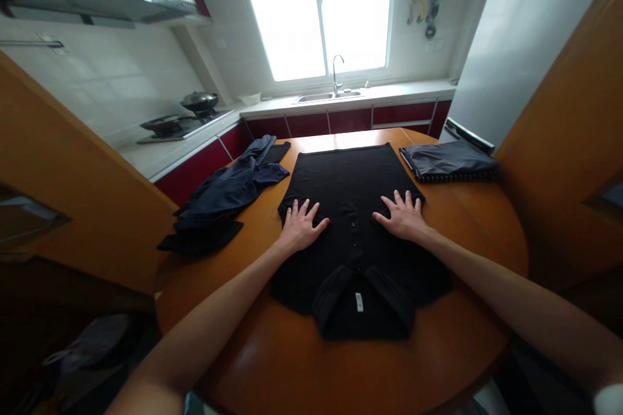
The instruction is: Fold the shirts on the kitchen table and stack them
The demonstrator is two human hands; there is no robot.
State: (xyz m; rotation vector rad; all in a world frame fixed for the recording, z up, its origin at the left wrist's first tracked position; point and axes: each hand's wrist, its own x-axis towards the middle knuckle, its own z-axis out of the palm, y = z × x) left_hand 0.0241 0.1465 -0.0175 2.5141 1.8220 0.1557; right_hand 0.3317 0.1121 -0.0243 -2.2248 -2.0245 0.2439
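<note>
A black collared shirt (348,181) with a short button placket lies spread out on the round wooden table (272,363). Its collar points toward me, a small white label showing inside, and its hem faces the window. My left hand (300,225) rests flat on the shirt's left side, fingers spread. On the right side my right hand (402,215) presses flat in the same way, fingers also apart. Neither hand grips any cloth.
Dark blue and black clothes (228,185) lie in a loose heap at the table's left. Folded dark garments (448,161) are stacked at the far right. Beyond stand a sink (316,97), a stove (185,126) with pans and a pale fridge (520,45).
</note>
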